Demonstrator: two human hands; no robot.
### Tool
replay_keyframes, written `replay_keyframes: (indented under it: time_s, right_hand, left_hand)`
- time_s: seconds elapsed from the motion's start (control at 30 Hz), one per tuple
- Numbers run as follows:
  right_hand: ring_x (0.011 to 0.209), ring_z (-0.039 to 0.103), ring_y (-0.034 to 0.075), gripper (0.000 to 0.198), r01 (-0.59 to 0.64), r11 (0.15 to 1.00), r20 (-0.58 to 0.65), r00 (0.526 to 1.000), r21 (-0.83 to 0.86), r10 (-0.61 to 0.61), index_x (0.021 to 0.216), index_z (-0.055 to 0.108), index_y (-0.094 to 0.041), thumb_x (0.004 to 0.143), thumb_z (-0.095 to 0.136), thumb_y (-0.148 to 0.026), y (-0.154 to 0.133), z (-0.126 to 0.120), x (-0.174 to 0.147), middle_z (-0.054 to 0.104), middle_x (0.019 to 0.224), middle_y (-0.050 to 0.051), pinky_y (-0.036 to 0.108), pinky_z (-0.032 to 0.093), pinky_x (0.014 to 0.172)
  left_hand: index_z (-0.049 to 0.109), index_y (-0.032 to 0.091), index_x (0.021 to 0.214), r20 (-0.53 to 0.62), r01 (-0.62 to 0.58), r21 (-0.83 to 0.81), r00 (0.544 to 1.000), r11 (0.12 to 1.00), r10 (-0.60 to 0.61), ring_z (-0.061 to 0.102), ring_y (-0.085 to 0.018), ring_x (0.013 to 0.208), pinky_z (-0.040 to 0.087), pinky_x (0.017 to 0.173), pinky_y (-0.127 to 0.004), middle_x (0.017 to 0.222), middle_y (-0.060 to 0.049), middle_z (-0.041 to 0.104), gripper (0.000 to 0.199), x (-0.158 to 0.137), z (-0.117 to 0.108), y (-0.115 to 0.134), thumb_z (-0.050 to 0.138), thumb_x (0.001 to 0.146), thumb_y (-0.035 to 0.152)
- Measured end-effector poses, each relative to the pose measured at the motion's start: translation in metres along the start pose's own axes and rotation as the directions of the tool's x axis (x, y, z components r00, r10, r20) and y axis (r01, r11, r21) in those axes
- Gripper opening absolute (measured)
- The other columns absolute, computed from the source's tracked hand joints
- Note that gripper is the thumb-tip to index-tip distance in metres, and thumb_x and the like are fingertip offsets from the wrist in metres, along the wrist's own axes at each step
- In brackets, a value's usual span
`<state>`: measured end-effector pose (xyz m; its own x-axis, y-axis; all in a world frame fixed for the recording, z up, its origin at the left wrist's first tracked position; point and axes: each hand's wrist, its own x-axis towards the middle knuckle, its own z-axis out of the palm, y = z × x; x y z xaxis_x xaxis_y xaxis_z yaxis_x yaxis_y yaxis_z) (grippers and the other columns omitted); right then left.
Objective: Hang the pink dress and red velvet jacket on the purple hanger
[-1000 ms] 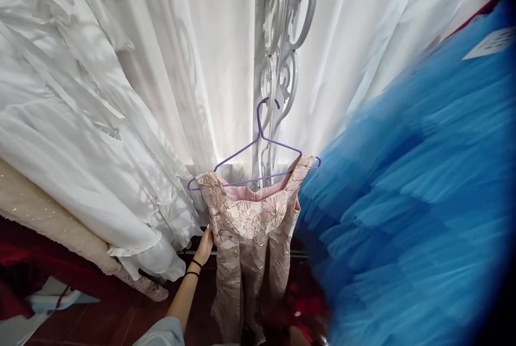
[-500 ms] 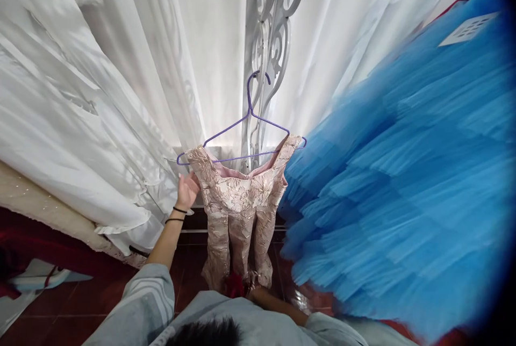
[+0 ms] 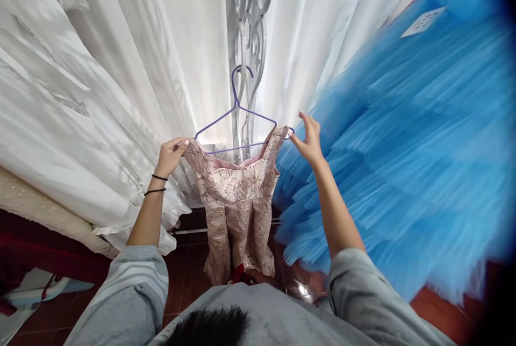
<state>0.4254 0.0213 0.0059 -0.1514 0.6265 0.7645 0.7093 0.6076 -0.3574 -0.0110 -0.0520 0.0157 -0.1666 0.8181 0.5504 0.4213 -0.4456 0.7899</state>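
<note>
A pale pink dress (image 3: pixel 237 190) with a raised gold-toned pattern hangs by its shoulder straps from a purple hanger (image 3: pixel 236 104). The hanger's hook loops over a grey scrolled metal stand (image 3: pixel 250 45). My left hand (image 3: pixel 171 155), with two black bands at the wrist, pinches the left strap at the hanger's end. On the other side, my right hand (image 3: pixel 309 139) is beside the right strap with thumb and fingers apart. Its thumb tip is close to the hanger's right end; whether it touches is unclear.
White drapes (image 3: pixel 121 66) fill the back and left. A large blue layered tulle gown (image 3: pixel 395 147) stands close on the right, bearing a white card (image 3: pixel 423 22). Below is a dark red tiled floor (image 3: pixel 177 281). A red-and-cream fabric edge (image 3: pixel 52 211) lies at lower left.
My right hand has come up from low by the skirt to the right strap. My left hand has risen from beside the bodice and closed on the left strap.
</note>
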Motion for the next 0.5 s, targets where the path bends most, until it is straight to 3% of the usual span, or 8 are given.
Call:
replay_keyframes:
  time_s: [0.13, 0.23, 0.3, 0.37, 0.4, 0.43, 0.5]
  right_hand:
    - [0.097, 0.062, 0.025, 0.055, -0.09, 0.968, 0.24, 0.97, 0.233, 0.033, 0.109, 0.072, -0.014, 0.089, 0.051, -0.061, 0.02, 0.01, 0.037, 0.072, 0.104, 0.013, 0.04, 0.049, 0.091]
    - [0.084, 0.061, 0.022, 0.052, -0.174, 0.921, 0.148, 0.981, 0.348, 0.129, 0.097, 0.072, -0.013, 0.086, 0.054, -0.061, 0.029, 0.011, 0.021, 0.071, 0.09, 0.01, 0.035, 0.048, 0.083]
    - [0.081, 0.057, 0.02, 0.046, -0.29, 0.864, 0.117, 0.957, 0.412, 0.265, 0.092, 0.07, -0.014, 0.082, 0.059, -0.058, 0.033, 0.014, -0.007, 0.067, 0.084, 0.007, 0.033, 0.047, 0.081]
    - [0.08, 0.052, 0.018, 0.036, -0.503, 0.743, 0.168, 0.86, 0.442, 0.482, 0.084, 0.067, -0.016, 0.078, 0.064, -0.051, 0.031, 0.025, -0.047, 0.061, 0.078, 0.004, 0.031, 0.046, 0.081]
    - [0.08, 0.049, 0.018, 0.032, -0.63, 0.638, 0.223, 0.766, 0.443, 0.602, 0.08, 0.064, -0.016, 0.078, 0.064, -0.048, 0.027, 0.034, -0.071, 0.058, 0.076, 0.003, 0.03, 0.045, 0.082]
    - [0.08, 0.047, 0.018, 0.029, -0.711, 0.556, 0.274, 0.69, 0.43, 0.67, 0.078, 0.062, -0.016, 0.08, 0.062, -0.046, 0.021, 0.044, -0.098, 0.055, 0.076, 0.002, 0.03, 0.046, 0.08]
    - [0.08, 0.047, 0.018, 0.026, -0.806, 0.449, 0.362, 0.58, 0.385, 0.73, 0.081, 0.059, -0.017, 0.088, 0.052, -0.041, -0.001, 0.065, -0.159, 0.053, 0.078, 0.003, 0.031, 0.047, 0.078]
  left_hand:
    - [0.07, 0.013, 0.079, -0.116, 0.071, -0.115, 0.99, 0.991, -0.084, 0.062, -0.016, 0.068, 0.052, 0.06, -0.024, 0.073, -0.004, 0.067, 0.05, -0.006, -0.005, -0.015, 0.073, 0.07, 0.062]
    - [0.063, 0.014, 0.078, -0.25, 0.155, -0.282, 0.941, 0.947, -0.229, 0.056, -0.011, 0.058, 0.052, 0.055, -0.022, 0.064, 0.002, 0.059, 0.051, -0.025, -0.011, -0.041, 0.075, 0.067, 0.063]
    - [0.06, 0.015, 0.078, -0.285, 0.247, -0.387, 0.884, 0.889, -0.37, 0.053, -0.008, 0.056, 0.052, 0.058, -0.02, 0.062, 0.005, 0.054, 0.049, -0.049, -0.009, -0.065, 0.075, 0.069, 0.06]
    - [0.058, 0.015, 0.08, -0.256, 0.381, -0.466, 0.806, 0.798, -0.534, 0.051, -0.007, 0.058, 0.053, 0.062, -0.019, 0.063, 0.006, 0.051, 0.043, -0.083, 0.004, -0.089, 0.073, 0.077, 0.055]
    - [0.057, 0.015, 0.079, -0.226, 0.471, -0.491, 0.743, 0.732, -0.63, 0.05, -0.006, 0.06, 0.052, 0.064, -0.018, 0.063, 0.007, 0.049, 0.041, -0.104, 0.014, -0.099, 0.071, 0.08, 0.053]
    - [0.057, 0.015, 0.081, -0.184, 0.526, -0.496, 0.714, 0.691, -0.676, 0.052, -0.007, 0.063, 0.052, 0.066, -0.018, 0.065, 0.006, 0.051, 0.038, -0.127, 0.027, -0.107, 0.069, 0.084, 0.05]
    - [0.058, 0.015, 0.084, -0.135, 0.606, -0.494, 0.655, 0.624, -0.743, 0.054, -0.009, 0.064, 0.051, 0.063, -0.019, 0.068, 0.004, 0.055, 0.033, -0.175, 0.054, -0.114, 0.067, 0.088, 0.047]
